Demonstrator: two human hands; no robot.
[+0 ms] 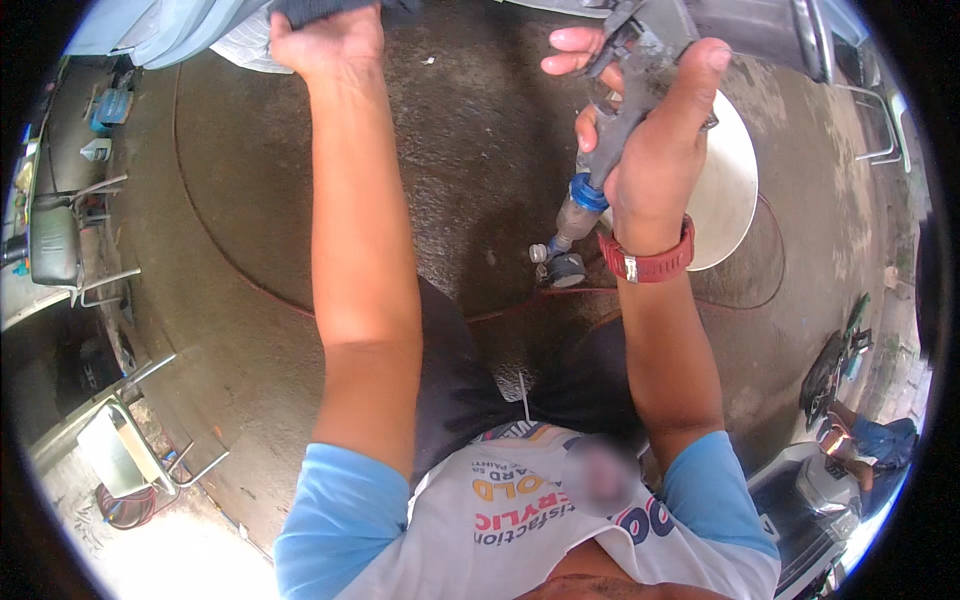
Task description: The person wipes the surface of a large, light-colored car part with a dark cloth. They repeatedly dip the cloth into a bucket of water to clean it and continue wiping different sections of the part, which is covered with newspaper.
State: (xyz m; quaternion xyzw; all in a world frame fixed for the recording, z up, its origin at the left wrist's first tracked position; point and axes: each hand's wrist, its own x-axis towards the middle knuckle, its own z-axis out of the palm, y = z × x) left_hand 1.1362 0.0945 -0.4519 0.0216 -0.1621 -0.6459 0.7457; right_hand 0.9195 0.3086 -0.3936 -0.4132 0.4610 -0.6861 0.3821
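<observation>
A grey spray gun with a blue collar, a red wristband at four o'clock below it, a white disc, brown-grey floor.

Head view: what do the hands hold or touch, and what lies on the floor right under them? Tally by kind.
Spray gun, in right hand: 1
Dark cloth, at left hand: 1
Red hose on floor: 1
White round lid on floor: 1
Total: 4
</observation>
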